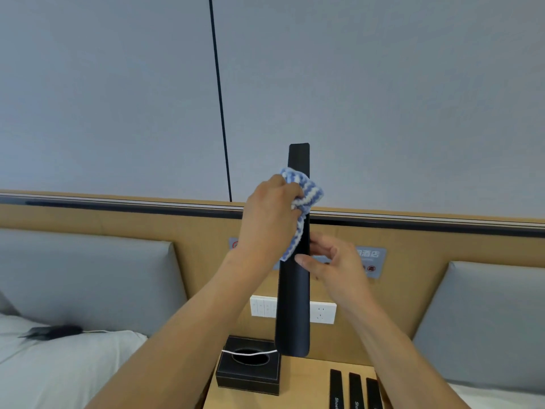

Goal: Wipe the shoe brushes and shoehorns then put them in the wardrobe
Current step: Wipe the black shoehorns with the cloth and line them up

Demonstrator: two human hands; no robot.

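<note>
A dark feathery object (51,332) lay on the white bed (59,367) at far left. At centre, a person's left hand (269,214) clutched a blue-and-white striped cloth (303,196), fingers curled round it, pressing it against a long black shoehorn (295,305) held upright above the wooden bench (300,385). The right hand (331,261) pinched the shoehorn's edge at mid-length between thumb and fingers. Below stood a black tissue box (249,370), and to its right three black shoe brushes (355,391) lay side by side on the bench.
</note>
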